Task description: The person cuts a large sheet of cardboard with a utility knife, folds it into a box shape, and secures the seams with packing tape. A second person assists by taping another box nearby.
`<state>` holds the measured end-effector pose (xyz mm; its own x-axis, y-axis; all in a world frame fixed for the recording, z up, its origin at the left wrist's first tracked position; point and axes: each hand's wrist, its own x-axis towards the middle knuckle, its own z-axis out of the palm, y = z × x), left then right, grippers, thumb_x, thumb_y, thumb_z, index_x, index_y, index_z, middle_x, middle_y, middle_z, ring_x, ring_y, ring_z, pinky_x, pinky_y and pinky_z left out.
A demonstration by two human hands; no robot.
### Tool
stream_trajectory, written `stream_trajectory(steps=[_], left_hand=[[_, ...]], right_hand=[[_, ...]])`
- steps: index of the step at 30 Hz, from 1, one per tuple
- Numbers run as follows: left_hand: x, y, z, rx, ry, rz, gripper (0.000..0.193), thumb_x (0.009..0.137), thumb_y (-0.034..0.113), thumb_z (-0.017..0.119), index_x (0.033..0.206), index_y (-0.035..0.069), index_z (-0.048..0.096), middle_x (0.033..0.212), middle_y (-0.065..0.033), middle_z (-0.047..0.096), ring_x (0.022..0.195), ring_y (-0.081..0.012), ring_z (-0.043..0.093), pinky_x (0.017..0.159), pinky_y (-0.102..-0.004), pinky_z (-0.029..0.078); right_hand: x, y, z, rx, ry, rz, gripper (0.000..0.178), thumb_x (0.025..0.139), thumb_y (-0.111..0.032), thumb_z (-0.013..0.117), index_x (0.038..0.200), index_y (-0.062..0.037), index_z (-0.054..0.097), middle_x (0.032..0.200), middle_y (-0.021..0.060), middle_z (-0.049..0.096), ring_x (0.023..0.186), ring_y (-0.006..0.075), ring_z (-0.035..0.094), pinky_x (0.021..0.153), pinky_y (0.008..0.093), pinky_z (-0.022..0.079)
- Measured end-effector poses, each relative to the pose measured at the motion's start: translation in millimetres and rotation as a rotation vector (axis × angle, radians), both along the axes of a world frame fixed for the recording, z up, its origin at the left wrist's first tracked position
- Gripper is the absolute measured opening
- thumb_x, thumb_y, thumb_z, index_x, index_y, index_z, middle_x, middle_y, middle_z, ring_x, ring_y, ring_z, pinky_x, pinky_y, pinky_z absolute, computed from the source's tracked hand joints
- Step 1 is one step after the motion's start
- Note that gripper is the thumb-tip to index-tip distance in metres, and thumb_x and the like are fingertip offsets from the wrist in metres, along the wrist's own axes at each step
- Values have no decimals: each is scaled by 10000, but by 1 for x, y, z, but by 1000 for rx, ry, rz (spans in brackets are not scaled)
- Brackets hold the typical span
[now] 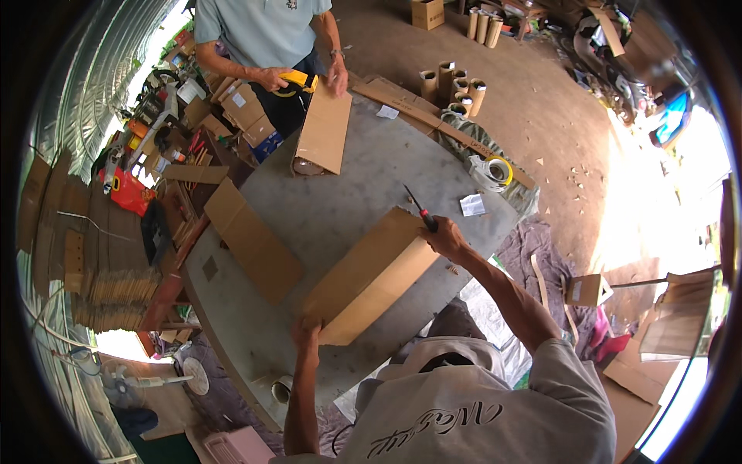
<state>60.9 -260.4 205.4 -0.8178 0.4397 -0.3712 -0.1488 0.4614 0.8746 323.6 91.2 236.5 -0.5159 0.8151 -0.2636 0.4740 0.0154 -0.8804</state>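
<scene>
A long brown cardboard box (371,271) lies slantwise on the grey table in front of me. At its near left end my left hand (307,329) grips the corner, the fingers partly hidden. My right hand (444,236) is closed round the black and red handle of a screwdriver-like tool (422,210), right by the box's far end. Its thin dark shaft points up and away from me. A flat cardboard piece (255,243) rests on the table left of the box.
Across the table (371,170), a co-worker (259,35) holds a yellow tape dispenser (299,80) at another long box (325,127). Clear tape rolls (495,172) lie at the right edge. Cardboard tubes (456,85) stand on the floor beyond; stacked cardboard (116,294) is at left.
</scene>
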Motion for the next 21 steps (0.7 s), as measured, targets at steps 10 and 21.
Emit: stream_trajectory(steps=[10,21], left_hand=[[17,25,34,-469,1025,-652,352,961,304,625,1081,-21,691,1063,-219,669,937,-382,639,817,-413,502],[61,131,32,-146,830,-880,347,929,250,652,1163,-5,619,1040,-177,647,996,-395,613,830,-479,503]], right_hand=[[45,-62,0,401,-240,-51,305,964,-352,584,980,-50,615,874,185,672,785,404,645,670,500,480],[35,-68,-7,582,-302,10,289,969,-330,593,900,-50,609,819,154,672,687,395,636,577,502,479]])
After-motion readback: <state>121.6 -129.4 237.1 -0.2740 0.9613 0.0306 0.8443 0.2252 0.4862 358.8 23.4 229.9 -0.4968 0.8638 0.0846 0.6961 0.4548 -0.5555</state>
